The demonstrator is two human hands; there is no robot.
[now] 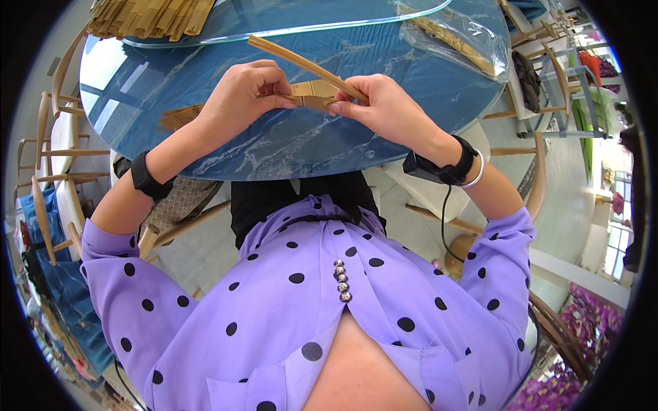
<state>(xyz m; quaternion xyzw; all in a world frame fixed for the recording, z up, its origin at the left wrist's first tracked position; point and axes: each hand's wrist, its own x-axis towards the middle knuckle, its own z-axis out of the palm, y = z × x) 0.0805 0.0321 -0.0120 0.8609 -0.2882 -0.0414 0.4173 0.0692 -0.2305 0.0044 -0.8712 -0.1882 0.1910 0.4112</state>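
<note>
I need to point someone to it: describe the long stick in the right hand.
On the round blue marbled table, find the right hand. The long tan stick slants up-left from it, bare and single, unlike the bagged sticks beyond.

Bright daylight, window glare on blue table (137,103) at left, sharp centre, fisheye bend w/ dark rim.

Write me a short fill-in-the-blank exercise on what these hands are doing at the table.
1. Both hands, the left hand and the right hand, work on a folded tan cardboard piece over a round ____ marbled table.
2. The right hand pinches a long thin ____ strip.
3. Each wrist wears a ____ band.
4. A clear ____ bag holding more strips lies at the table's far right.

Missing words: blue; wooden; black; plastic
</note>
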